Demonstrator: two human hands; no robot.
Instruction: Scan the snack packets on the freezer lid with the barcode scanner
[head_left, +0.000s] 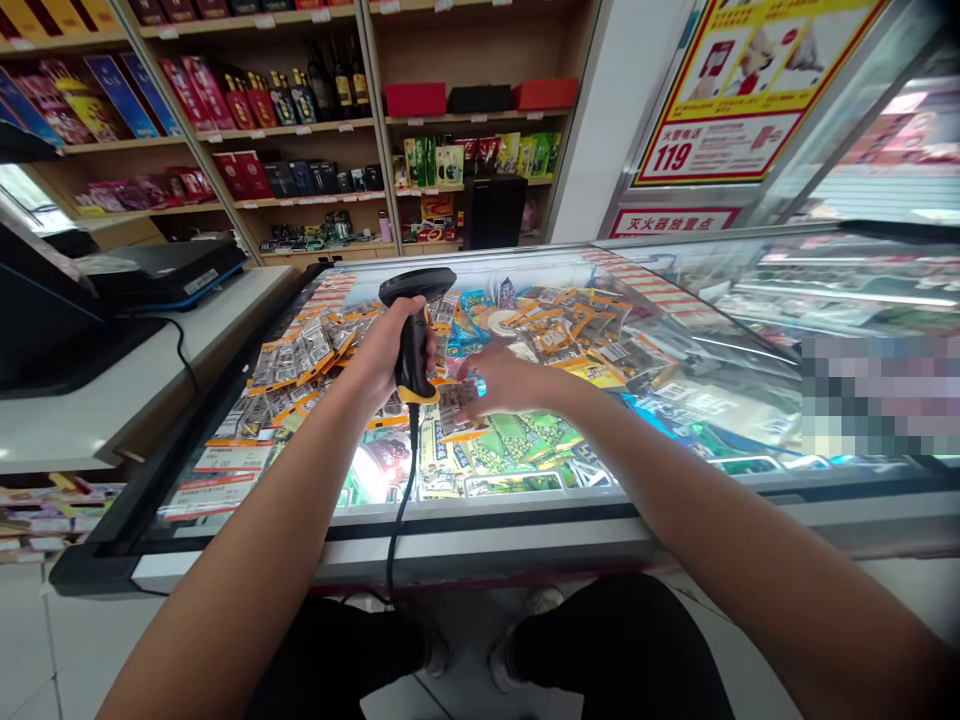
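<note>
My left hand (pixel 384 352) is closed round the handle of a black and yellow barcode scanner (pixel 415 325), held upright over a chest freezer (pixel 480 535) with its cable hanging down toward the floor. My right hand (pixel 501 382) reaches in beside the scanner, palm down, fingers together on a grey and orange packet (pixel 457 405) lying among several packets of frozen goods. Whether those fingers grip the packet or only rest on it is unclear.
A white counter (pixel 112 390) with a black till screen and a flat black device stands at the left. Shelves of bottles and boxes (pixel 300 130) fill the back wall. A second glass-topped freezer (pixel 787 290) lies to the right. My shoes show on the tiled floor below.
</note>
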